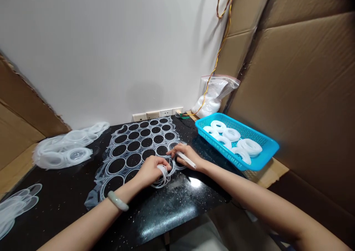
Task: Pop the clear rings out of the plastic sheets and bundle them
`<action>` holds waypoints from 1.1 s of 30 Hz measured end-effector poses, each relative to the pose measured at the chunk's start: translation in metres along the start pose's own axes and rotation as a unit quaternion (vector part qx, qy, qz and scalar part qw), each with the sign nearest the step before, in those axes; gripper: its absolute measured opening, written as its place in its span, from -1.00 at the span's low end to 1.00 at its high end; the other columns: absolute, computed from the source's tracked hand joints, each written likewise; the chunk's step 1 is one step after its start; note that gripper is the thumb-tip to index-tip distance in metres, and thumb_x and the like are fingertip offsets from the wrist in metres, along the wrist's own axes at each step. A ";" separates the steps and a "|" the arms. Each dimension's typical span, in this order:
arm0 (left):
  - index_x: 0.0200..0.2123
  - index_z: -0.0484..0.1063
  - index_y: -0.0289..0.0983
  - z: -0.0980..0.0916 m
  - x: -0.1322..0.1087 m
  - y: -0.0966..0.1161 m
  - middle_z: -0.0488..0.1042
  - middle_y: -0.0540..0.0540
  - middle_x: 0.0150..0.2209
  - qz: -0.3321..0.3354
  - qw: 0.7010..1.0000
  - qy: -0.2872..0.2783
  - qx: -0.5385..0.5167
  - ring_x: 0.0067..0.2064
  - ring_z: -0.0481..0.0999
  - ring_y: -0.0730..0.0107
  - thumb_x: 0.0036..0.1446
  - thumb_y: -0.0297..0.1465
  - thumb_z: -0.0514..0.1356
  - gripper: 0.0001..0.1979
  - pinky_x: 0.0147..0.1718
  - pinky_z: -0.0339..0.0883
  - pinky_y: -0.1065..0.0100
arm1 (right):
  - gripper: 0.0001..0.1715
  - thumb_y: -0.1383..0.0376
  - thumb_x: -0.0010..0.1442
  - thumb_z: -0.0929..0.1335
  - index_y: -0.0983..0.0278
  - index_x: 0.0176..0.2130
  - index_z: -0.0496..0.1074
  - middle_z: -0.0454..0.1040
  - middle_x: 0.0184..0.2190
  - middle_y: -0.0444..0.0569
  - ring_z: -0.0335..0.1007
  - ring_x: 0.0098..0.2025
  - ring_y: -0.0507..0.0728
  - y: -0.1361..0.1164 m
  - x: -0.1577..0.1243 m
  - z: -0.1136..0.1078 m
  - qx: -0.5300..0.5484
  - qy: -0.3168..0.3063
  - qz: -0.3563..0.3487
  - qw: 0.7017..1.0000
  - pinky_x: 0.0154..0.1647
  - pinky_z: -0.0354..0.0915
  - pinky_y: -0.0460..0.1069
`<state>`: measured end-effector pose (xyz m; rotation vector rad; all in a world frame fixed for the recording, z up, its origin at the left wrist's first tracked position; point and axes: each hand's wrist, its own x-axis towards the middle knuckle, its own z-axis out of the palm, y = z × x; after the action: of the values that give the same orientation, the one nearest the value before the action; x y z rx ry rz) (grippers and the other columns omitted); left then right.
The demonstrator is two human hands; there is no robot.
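A translucent sheet (140, 143) with rows of round holes lies flat on the black tabletop. My left hand (152, 170), with a pale bangle at the wrist, is closed on several thin white rings (164, 177) that dangle from its fingers near the sheet's front right corner. Just to the right, my right hand (187, 155) bends over the sheet's right edge. Its fingers are wrapped round a white pen-shaped tool (186, 160), the blunt end pointing back toward me. The tool's tip is hidden by the fingers.
A blue plastic basket (267, 147) with several bundles of white rings stands at right. Ring-patterned sheets (66, 147) are heaped at left, with clear oval pieces (20, 206) nearer me. A zip bag (213, 95), sockets (166, 113) and yellow wire (219, 54) sit along the wall.
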<state>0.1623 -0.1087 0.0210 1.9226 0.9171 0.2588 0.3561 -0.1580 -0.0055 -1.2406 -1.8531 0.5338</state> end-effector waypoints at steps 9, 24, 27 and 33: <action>-0.38 0.56 -0.32 0.011 -0.051 -0.006 0.44 -0.01 -0.57 0.206 0.975 -0.050 0.068 -0.57 0.24 0.54 0.17 -0.27 0.18 -0.75 -0.54 0.08 0.49 | -0.67 0.61 -0.07 0.25 0.30 -0.35 0.43 0.57 -0.15 0.00 0.42 -0.10 0.11 0.003 -0.002 0.002 -0.002 0.009 0.010 1.000 -0.01 0.22 0.00; -0.35 0.47 -0.24 0.001 -0.098 -0.017 0.49 -0.13 -0.29 0.329 0.924 0.101 0.165 -0.25 0.47 0.28 0.19 -0.43 0.17 -0.91 -0.23 0.35 0.25 | -0.62 0.56 -0.05 0.28 0.31 -0.23 0.48 0.56 -0.13 0.03 0.45 -0.07 0.14 0.003 -0.002 -0.002 0.027 0.014 0.011 0.999 0.01 0.26 0.04; -0.36 0.41 -0.24 -0.010 -0.094 -0.016 0.50 -0.18 -0.13 0.346 0.908 0.164 0.174 -0.07 0.46 0.17 0.18 -0.46 0.15 -0.93 -0.05 0.32 0.12 | -0.68 0.43 0.12 0.30 0.31 -0.11 0.48 0.54 -0.11 0.05 0.44 -0.06 0.16 0.000 0.001 -0.008 0.013 0.047 0.026 0.998 0.01 0.27 0.05; -0.32 0.32 -0.24 -0.031 -0.078 -0.022 0.52 -0.17 -0.07 0.451 0.863 0.196 0.116 -0.06 0.52 0.28 0.19 -0.62 0.08 -0.84 -0.14 0.45 0.30 | -0.46 0.03 0.33 0.18 0.36 -0.01 0.47 0.46 -0.58 -0.08 0.41 -0.42 0.09 -0.016 0.022 -0.016 0.057 0.027 0.094 0.994 -0.30 0.30 -0.04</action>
<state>0.0807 -0.1360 0.0342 2.4702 0.2108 1.1678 0.3562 -0.1462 0.0236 -1.3462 -1.6469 0.6917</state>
